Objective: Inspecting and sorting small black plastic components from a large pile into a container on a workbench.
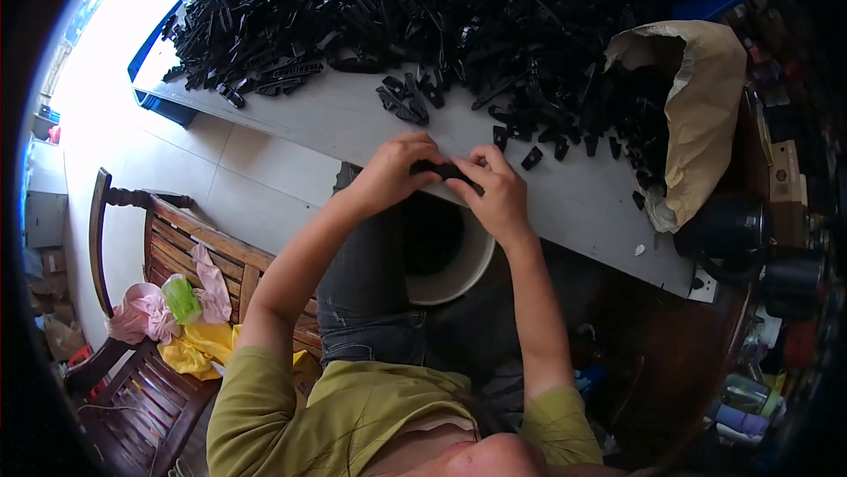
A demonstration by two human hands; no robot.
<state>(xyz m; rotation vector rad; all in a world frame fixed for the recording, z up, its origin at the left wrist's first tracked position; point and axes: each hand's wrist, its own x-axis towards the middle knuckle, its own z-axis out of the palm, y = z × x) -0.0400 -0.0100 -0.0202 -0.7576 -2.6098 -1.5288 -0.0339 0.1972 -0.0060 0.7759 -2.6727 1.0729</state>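
One black part pinched between fingers of left hand and right hand, over table's near edge; grey strip separating edge from black heap; brown sack toward right end.

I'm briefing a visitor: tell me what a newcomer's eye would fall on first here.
The great heap of black parts across the far side of the table would likely come first. Next is the open brown sack at the table's right end. Near the table's front edge, the left hand and right hand hold a black piece.
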